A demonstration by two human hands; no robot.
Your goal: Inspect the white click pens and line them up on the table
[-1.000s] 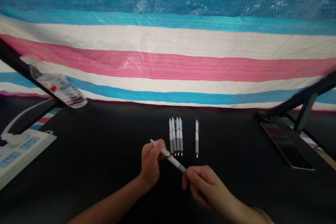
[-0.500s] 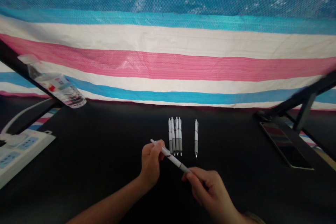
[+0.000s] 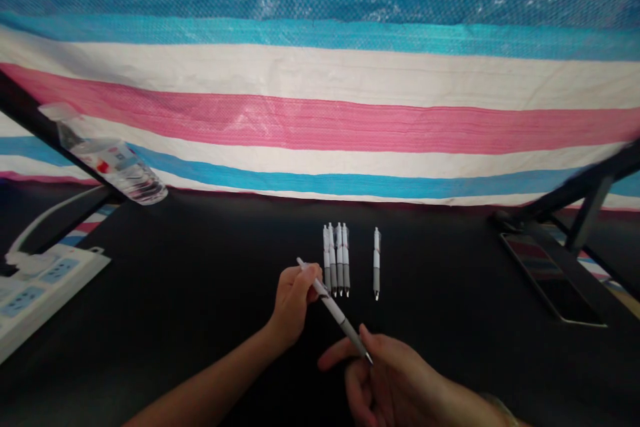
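A white pen with a grey grip (image 3: 336, 310) slants across the middle, its metal tip toward me. My left hand (image 3: 294, 297) pinches it near the upper, button end. At the tip end, my right hand (image 3: 385, 373) has its thumb and fingers apart, with the pen's point in front of the gap between them. Whether the right hand touches the pen I cannot tell. Just beyond my left hand, several matching pens (image 3: 339, 257) lie side by side on the black table (image 3: 225, 247), tips toward me. One more pen (image 3: 377, 263) lies separately to their right.
A black phone (image 3: 553, 280) lies at the right, beside a dark folding support (image 3: 595, 207). At the left are a white power strip (image 3: 55, 300) with a plugged-in cable and a tilted clear water bottle (image 3: 120, 167). A striped plastic sheet (image 3: 320, 120) hangs behind the table.
My right hand has loosened from the pen's grip and spread its fingers, moving lower, so the grey grip and tip now show. My left hand still holds the pen. The view shifted slightly.
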